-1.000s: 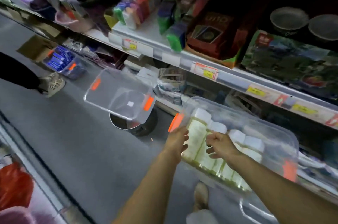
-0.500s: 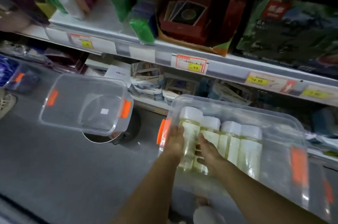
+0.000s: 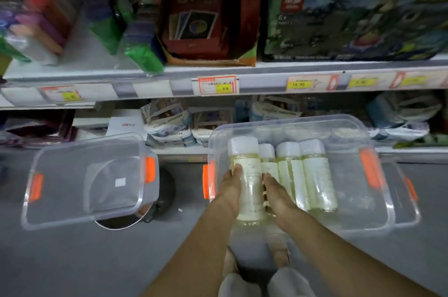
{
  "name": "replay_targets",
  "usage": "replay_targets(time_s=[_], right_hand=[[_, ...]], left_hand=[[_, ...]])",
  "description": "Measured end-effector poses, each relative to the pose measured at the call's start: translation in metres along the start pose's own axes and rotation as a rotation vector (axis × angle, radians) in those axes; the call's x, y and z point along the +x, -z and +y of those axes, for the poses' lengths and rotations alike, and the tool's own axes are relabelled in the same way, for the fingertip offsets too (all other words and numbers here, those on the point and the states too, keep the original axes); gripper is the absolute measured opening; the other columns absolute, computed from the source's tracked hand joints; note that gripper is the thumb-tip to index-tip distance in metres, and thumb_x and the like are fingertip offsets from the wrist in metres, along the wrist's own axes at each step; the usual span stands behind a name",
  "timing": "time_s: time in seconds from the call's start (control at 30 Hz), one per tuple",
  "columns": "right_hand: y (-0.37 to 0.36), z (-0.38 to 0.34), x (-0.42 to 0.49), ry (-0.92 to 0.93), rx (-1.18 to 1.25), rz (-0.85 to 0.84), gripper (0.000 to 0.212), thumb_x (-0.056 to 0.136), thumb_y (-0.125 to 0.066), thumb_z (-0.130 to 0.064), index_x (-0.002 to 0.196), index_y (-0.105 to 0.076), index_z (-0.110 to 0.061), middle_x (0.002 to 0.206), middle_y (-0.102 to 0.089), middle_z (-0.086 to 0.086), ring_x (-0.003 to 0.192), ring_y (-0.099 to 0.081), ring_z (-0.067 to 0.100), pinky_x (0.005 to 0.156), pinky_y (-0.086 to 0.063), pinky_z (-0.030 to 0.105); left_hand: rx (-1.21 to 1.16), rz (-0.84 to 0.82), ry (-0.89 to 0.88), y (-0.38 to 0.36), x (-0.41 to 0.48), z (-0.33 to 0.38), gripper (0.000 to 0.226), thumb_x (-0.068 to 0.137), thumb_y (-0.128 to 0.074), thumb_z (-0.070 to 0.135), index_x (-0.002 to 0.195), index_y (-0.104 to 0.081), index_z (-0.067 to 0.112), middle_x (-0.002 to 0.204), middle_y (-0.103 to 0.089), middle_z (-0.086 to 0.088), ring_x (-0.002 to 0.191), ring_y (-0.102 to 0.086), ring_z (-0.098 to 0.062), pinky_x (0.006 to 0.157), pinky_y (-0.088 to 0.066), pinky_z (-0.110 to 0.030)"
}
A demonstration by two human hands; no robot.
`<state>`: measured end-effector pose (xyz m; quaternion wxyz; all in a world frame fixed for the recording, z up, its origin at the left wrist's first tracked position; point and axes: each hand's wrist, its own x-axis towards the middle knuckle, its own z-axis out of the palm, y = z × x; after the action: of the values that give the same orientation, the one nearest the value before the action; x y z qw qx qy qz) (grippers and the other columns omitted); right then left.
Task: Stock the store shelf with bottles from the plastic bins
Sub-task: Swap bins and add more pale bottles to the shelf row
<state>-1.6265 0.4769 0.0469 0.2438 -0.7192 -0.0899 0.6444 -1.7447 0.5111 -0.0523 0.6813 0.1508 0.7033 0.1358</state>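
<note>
A clear plastic bin (image 3: 378, 202) with orange latches sits in front of me and holds several pale yellow bottles with white caps. The leftmost bottle (image 3: 248, 182) is raised a little above the others. My left hand (image 3: 230, 190) grips its left side and my right hand (image 3: 276, 197) grips its right side. Three more bottles (image 3: 312, 175) lie side by side to the right in the bin. The store shelf (image 3: 169, 71) runs across the view above, with price tags along its edge.
A second clear bin (image 3: 60, 190), with nothing in it, sits to the left on a round dark stool (image 3: 164, 190). Card game boxes (image 3: 198, 22), a toy box (image 3: 351, 22) and colourful packs fill the upper shelf. Packaged goods (image 3: 169, 124) crowd the lower shelf. Grey floor lies below.
The view has swung from the aisle to face the shelf squarely. Both hands have closed around the leftmost bottle, and it now stands slightly higher than the others.
</note>
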Motion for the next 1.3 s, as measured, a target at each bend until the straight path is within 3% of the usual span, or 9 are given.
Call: replay_targets(time_s=[0.07, 0.2, 0.33, 0.6, 0.8, 0.87, 0.97, 1.03, 1.3], right_hand=[[0.006, -0.007, -0.015, 0.057, 0.017, 0.04, 0.042, 0.107, -0.03, -0.043, 0.124, -0.062, -0.023, 0.116, -0.068, 0.005, 0.106, -0.066, 0.028, 0.096, -0.053, 0.047], [0.021, -0.028, -0.063, 0.193, 0.031, 0.062, 0.026, 0.105, -0.044, -0.026, 0.107, -0.07, -0.021, 0.096, -0.073, 0.003, 0.079, -0.067, 0.023, 0.08, -0.052, 0.036], [0.031, -0.046, -0.107, 0.274, 0.037, 0.036, 0.015, 0.098, -0.058, -0.018, 0.099, -0.072, -0.012, 0.085, -0.07, 0.005, 0.063, -0.06, 0.018, 0.07, -0.048, 0.031], [0.04, -0.088, -0.183, 0.42, 0.027, -0.109, 0.022, 0.098, -0.06, -0.026, 0.107, -0.067, -0.007, 0.086, -0.071, 0.006, 0.075, -0.068, 0.019, 0.069, -0.056, 0.033], [0.043, -0.123, -0.237, 0.507, 0.028, -0.185, 0.019, 0.096, -0.061, -0.025, 0.102, -0.062, -0.007, 0.103, -0.071, 0.014, 0.087, -0.071, 0.028, 0.062, -0.057, 0.034], [0.043, -0.134, -0.251, 0.551, 0.0, -0.173, 0.022, 0.095, -0.063, -0.025, 0.104, -0.065, -0.005, 0.105, -0.072, 0.015, 0.091, -0.071, 0.029, 0.067, -0.058, 0.038], [0.041, -0.146, -0.266, 0.6, -0.059, -0.199, 0.026, 0.095, -0.063, -0.032, 0.109, -0.07, -0.012, 0.108, -0.073, 0.013, 0.104, -0.068, 0.029, 0.093, -0.055, 0.048], [0.039, -0.152, -0.275, 0.608, -0.06, -0.249, 0.028, 0.097, -0.059, -0.033, 0.114, -0.069, -0.013, 0.111, -0.072, 0.015, 0.102, -0.067, 0.026, 0.096, -0.053, 0.047], [0.034, -0.172, -0.303, 0.726, -0.152, -0.371, 0.028, 0.102, -0.05, -0.034, 0.123, -0.064, -0.02, 0.101, -0.071, 0.003, 0.084, -0.066, 0.015, 0.061, -0.053, 0.026]], left_hand=[[-0.017, -0.052, 0.005, 0.002, -0.02, 0.011, 0.089, 0.049, -0.057, 0.095, 0.121, -0.064, 0.042, 0.12, -0.071, 0.003, 0.109, -0.068, -0.029, 0.096, -0.051, -0.055], [0.018, -0.081, -0.071, 0.003, -0.14, 0.064, 0.058, 0.089, -0.05, 0.071, 0.119, -0.067, 0.025, 0.112, -0.072, -0.003, 0.103, -0.068, -0.025, 0.097, -0.053, -0.046], [0.021, -0.134, -0.139, 0.014, -0.19, 0.08, 0.048, 0.094, -0.053, 0.061, 0.11, -0.069, 0.018, 0.1, -0.075, -0.006, 0.089, -0.07, -0.022, 0.068, -0.054, -0.031], [-0.046, -0.17, -0.298, 0.028, -0.278, 0.121, 0.048, 0.091, -0.059, 0.059, 0.113, -0.069, 0.017, 0.097, -0.075, -0.004, 0.085, -0.07, -0.02, 0.062, -0.052, -0.028], [-0.053, -0.147, -0.435, 0.033, -0.331, 0.138, 0.053, 0.087, -0.06, 0.064, 0.105, -0.073, 0.016, 0.1, -0.077, -0.006, 0.098, -0.071, -0.026, 0.097, -0.054, -0.045], [-0.059, -0.135, -0.477, 0.036, -0.349, 0.142, 0.055, 0.086, -0.059, 0.066, 0.105, -0.073, 0.016, 0.102, -0.077, -0.006, 0.1, -0.071, -0.026, 0.097, -0.054, -0.046], [-0.064, -0.118, -0.566, 0.04, -0.371, 0.147, 0.067, 0.074, -0.062, 0.073, 0.106, -0.074, 0.016, 0.103, -0.077, -0.007, 0.101, -0.071, -0.027, 0.097, -0.053, -0.049], [-0.049, -0.078, -0.629, 0.044, -0.384, 0.149, 0.057, 0.082, -0.059, 0.069, 0.1, -0.074, 0.016, 0.097, -0.078, -0.006, 0.096, -0.073, -0.027, 0.095, -0.055, -0.048], [-0.068, -0.001, -0.758, 0.05, -0.423, 0.157, 0.044, 0.097, -0.05, 0.055, 0.099, -0.071, 0.017, 0.096, -0.076, -0.003, 0.092, -0.071, -0.018, 0.081, -0.056, -0.035]])
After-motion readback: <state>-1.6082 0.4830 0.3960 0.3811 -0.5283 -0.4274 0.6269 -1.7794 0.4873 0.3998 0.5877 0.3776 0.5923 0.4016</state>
